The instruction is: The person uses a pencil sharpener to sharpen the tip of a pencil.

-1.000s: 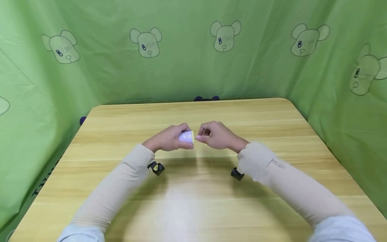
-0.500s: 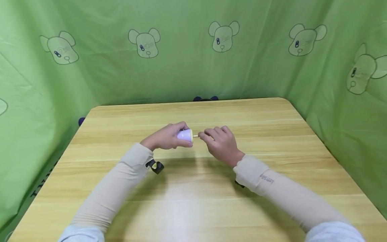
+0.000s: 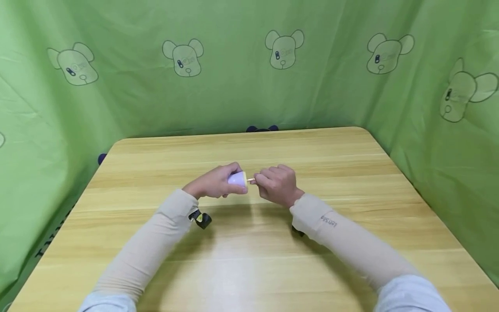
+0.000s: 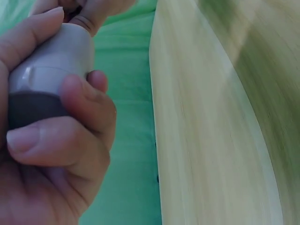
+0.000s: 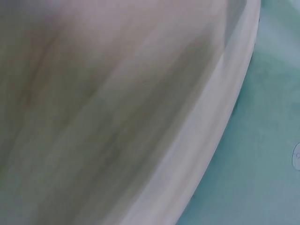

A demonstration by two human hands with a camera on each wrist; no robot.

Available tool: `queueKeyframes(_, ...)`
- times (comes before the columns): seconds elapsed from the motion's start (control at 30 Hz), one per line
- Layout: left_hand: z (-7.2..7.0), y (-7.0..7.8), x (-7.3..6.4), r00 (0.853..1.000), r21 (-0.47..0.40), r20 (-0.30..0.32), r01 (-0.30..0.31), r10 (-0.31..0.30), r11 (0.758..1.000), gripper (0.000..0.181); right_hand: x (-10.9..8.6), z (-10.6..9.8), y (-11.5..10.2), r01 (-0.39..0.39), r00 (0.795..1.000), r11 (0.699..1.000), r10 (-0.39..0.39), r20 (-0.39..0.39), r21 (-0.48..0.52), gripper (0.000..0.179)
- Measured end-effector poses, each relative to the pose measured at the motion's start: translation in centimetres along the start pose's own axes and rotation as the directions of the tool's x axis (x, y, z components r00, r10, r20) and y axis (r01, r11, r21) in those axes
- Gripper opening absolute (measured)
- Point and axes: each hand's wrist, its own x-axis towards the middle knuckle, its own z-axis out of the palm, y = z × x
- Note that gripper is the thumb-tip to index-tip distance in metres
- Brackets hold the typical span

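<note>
In the head view my left hand [image 3: 210, 183] grips a small lavender tapered cylinder [image 3: 236, 179] with a pale yellow rim, held sideways above the table. A thin gold-coloured stick [image 3: 251, 180] sticks out of the rimmed end. Its far end is pinched by my right hand [image 3: 277, 185], whose other fingers are curled. The left wrist view shows fingers and thumb wrapped round the cylinder [image 4: 58, 58], which has a dark band near its base. Part of the right hand [image 4: 98, 14] shows beyond it. Neither hand nor object can be made out in the right wrist view.
A light wood-grain table [image 3: 241, 260] lies under both arms. Green curtain cloth [image 3: 234, 95] printed with bear heads hangs behind it and along both sides. A black wrist-worn device [image 3: 200, 219] hangs below the left sleeve.
My right hand has turned about the stick: its wrist rolled, with its back and knuckles now facing up. The left hand keeps its grip on the cylinder nearly in place.
</note>
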Motion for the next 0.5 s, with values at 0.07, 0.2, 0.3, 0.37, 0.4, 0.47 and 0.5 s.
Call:
queueKeyframes(0.07, 0.0, -0.2, 0.0, 1.0, 0.027, -0.013, -0.007, 0.007, 1.0, 0.038, 0.2, -0.2, -0.2, -0.057, 0.996, 0.998, 0.054, 0.072, 0.04, 0.044)
queueKeyframes(0.2, 0.0, -0.4, 0.1, 0.999, 0.1, -0.033, -0.039, 0.043, 0.994, 0.04, 0.9, -0.8, -0.6, -0.228, 0.946, 0.966, 0.191, 0.262, 0.119, 0.046)
queueKeyframes(0.3, 0.1, -0.5, 0.1, 0.996, 0.158, -0.05, -0.065, 0.073, 0.985, 0.04, 1.8, -1.4, -0.7, -0.389, 0.843, 0.911, 0.29, 0.452, 0.141, 0.045)
queueKeyframes(0.37, 0.2, -0.6, 0.1, 0.995, 0.187, -0.058, -0.073, 0.085, 0.98, 0.041, 2.6, -1.8, -0.8, -0.498, 0.742, 0.857, 0.344, 0.576, 0.13, 0.043)
queueKeyframes(0.4, 0.2, -0.5, 0.1, 0.994, 0.198, -0.06, -0.073, 0.087, 0.977, 0.041, 3.0, -1.9, -0.7, -0.554, 0.685, 0.823, 0.363, 0.632, 0.128, 0.042)
queueKeyframes(0.47, 0.2, -0.5, 0.1, 0.994, 0.223, -0.062, -0.074, 0.09, 0.972, 0.041, 3.7, -2.2, -0.5, -0.659, 0.563, 0.742, 0.381, 0.734, 0.121, 0.04)
queueKeyframes(0.5, 0.2, -0.4, 0.2, 0.994, 0.231, -0.059, -0.076, 0.092, 0.97, 0.04, 4.1, -2.3, -0.4, -0.716, 0.495, 0.687, 0.376, 0.783, 0.123, 0.039)
